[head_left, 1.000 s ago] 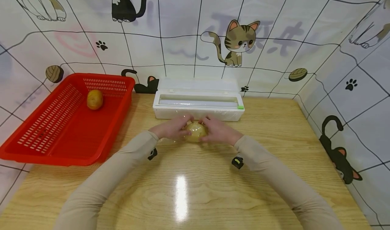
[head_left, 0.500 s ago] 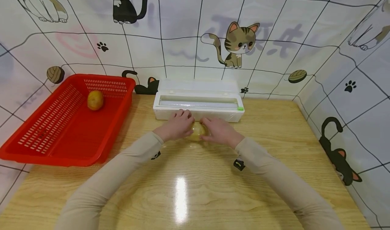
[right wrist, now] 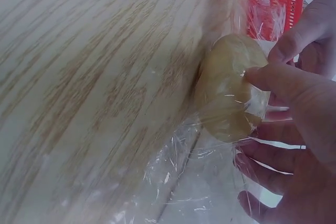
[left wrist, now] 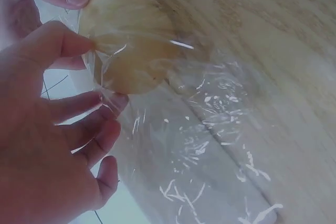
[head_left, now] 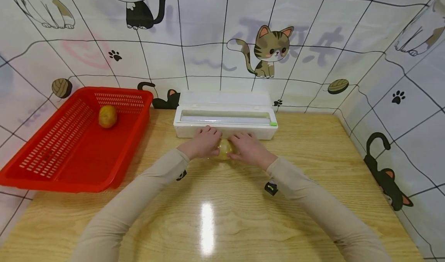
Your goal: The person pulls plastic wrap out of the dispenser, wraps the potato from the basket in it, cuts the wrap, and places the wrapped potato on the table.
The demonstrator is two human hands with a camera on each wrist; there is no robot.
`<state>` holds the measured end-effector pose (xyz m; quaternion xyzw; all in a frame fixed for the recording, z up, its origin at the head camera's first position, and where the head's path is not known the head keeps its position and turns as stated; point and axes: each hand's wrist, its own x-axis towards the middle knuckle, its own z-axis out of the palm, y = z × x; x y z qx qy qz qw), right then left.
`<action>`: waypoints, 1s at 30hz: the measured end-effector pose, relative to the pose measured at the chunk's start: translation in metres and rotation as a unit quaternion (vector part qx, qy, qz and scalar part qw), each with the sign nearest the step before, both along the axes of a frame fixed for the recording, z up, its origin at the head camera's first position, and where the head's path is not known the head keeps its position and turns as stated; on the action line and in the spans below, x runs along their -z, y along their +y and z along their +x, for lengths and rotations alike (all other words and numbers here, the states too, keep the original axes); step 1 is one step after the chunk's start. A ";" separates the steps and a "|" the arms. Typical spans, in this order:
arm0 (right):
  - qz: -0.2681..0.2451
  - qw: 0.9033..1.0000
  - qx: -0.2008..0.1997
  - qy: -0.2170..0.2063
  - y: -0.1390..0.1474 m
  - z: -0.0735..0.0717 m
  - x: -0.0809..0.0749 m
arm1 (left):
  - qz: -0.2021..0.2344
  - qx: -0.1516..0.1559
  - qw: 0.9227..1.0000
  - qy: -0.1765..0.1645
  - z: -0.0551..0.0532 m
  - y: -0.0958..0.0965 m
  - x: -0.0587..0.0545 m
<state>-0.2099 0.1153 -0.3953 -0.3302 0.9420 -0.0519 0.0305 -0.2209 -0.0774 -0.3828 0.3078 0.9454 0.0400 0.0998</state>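
Note:
Between my two hands is a tan potato point(head_left: 225, 150) covered by clear cling film, on the wooden table just in front of the white box. My left hand point(head_left: 205, 142) holds its left side, thumb and fingertips on the wrapped skin. From the other side my right hand point(head_left: 251, 149) grips it with bent fingers. Loose crinkled cling film point(left wrist: 210, 124) spreads from the potato point(left wrist: 128, 40) in the left wrist view. The right wrist view shows the right thumb pressing the film onto the potato point(right wrist: 228, 87). Its underside is hidden.
Behind the hands stands a white cling film dispenser point(head_left: 226, 131), lid up, with a roll point(head_left: 222, 119) inside and a green tab at its right end. At the left, a red basket point(head_left: 101, 158) holds another potato point(head_left: 107, 116). Cat-printed sheeting surrounds the table.
My left hand has shifted a little to the right and turned its back upward, covering more of the potato. The right hand stays nearly in place on it.

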 end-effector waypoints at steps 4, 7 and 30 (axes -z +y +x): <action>-0.004 1.000 0.007 -0.017 0.002 0.000 -0.001 | 0.012 -0.001 1.000 -0.008 0.000 0.002 0.000; -0.024 0.999 0.011 -0.043 0.006 0.000 -0.002 | 0.010 0.000 1.000 -0.010 0.001 0.002 -0.001; -0.207 0.968 0.140 0.013 0.108 -0.031 -0.008 | 0.044 0.032 0.998 0.028 0.010 0.021 -0.004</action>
